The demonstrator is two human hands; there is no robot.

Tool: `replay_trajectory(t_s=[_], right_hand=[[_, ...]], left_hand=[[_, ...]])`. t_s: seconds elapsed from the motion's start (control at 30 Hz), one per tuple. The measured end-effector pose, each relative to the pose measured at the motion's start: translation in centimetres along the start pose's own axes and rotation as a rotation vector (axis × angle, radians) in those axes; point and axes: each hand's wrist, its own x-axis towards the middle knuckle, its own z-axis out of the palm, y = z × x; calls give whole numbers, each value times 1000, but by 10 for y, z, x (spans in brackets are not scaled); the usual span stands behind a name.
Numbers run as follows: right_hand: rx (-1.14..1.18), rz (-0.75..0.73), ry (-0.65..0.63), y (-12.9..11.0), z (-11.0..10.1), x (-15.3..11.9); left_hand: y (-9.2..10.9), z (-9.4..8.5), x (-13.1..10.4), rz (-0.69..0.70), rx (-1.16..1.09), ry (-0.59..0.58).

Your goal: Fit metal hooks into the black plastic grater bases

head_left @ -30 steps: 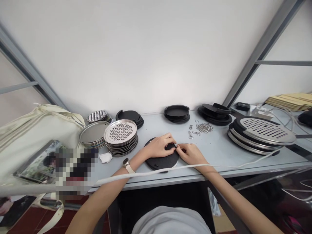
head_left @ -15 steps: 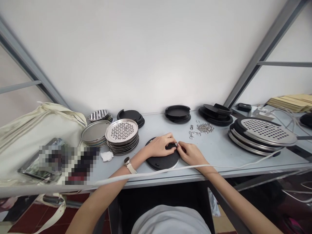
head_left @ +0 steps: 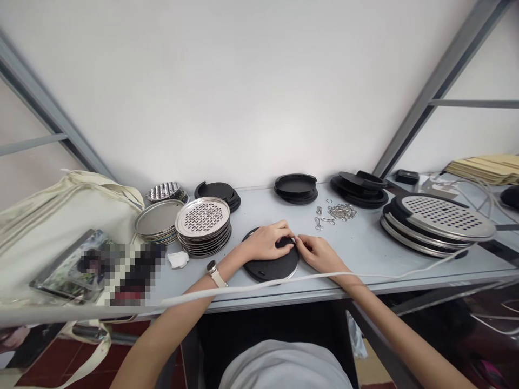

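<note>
A black round plate (head_left: 273, 269) with a thin metal edge lies flat on the table near its front. My left hand (head_left: 268, 242) lies over it, fingers curled and closed at its right edge. Against that same edge my right hand (head_left: 318, 254) is closed in a pinch, the fingertips of both hands almost meeting. Whatever is between the right fingertips is too small to make out. Beyond my right hand sits a loose pile of metal clips (head_left: 343, 212), with several more scattered beside it.
To the left are a stack of round grater discs (head_left: 204, 219), plain metal discs (head_left: 158, 219) and a white crumpled tissue (head_left: 177, 260). Black round holders (head_left: 295, 186) stand along the wall. Grater discs in black holders (head_left: 440, 221) are stacked right. A white cable (head_left: 259, 287) crosses in front.
Both hands stay at the plate's right edge. My right fingertips have shifted very slightly; the plate has not visibly moved.
</note>
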Motion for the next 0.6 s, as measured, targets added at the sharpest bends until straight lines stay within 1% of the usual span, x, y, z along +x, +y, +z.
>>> replay_trajectory(t_s=[0.13,0.6], right_hand=[[2,0,0,1,1,1],[59,-13,-1,1,0,0]], left_hand=[[0,0,0,16,-9,2],[-1,0,1,-1,-25,-13]])
